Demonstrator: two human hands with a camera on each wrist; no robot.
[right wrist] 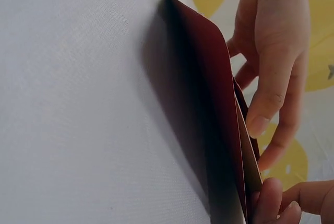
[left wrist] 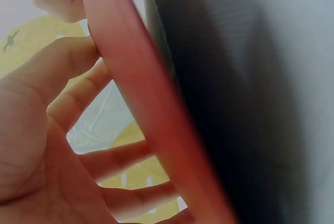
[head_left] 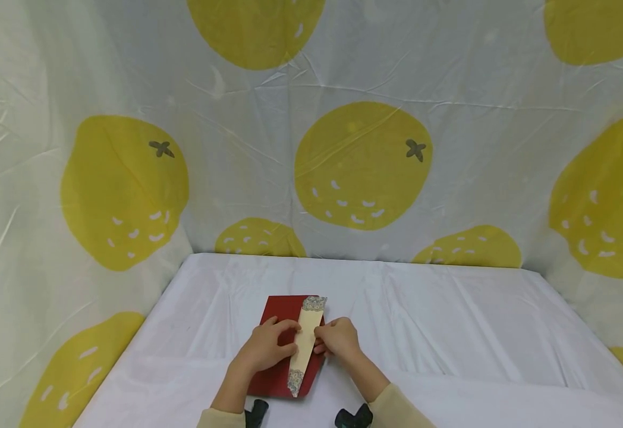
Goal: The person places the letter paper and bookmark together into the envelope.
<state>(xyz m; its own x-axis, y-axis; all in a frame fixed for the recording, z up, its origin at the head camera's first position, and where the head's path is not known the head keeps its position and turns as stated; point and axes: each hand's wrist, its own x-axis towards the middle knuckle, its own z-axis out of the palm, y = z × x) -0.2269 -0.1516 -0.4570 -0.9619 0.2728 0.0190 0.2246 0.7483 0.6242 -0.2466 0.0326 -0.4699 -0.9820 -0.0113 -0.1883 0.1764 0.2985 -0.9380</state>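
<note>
A flat red card or envelope (head_left: 282, 306) with rounded corners lies on the white cloth. Along its right side runs a long cream strip (head_left: 306, 333) with grey, lace-patterned ends, slightly slanted. My left hand (head_left: 264, 346) rests over the red piece, thumb and fingertips touching the strip's left edge. In the left wrist view its fingers reach fairly straight to the red edge (left wrist: 141, 88). My right hand (head_left: 339, 340) pinches the right edge of the strip near its middle. From the right wrist view, thin layers stand slightly apart along that edge, beside the right fingertips (right wrist: 269, 195).
White cloth (head_left: 450, 333) covers the table. A hanging curtain (head_left: 247, 154) with big yellow fruit prints stands behind and at the sides. Dark straps or mounts (head_left: 354, 416) show near both wrists at the bottom.
</note>
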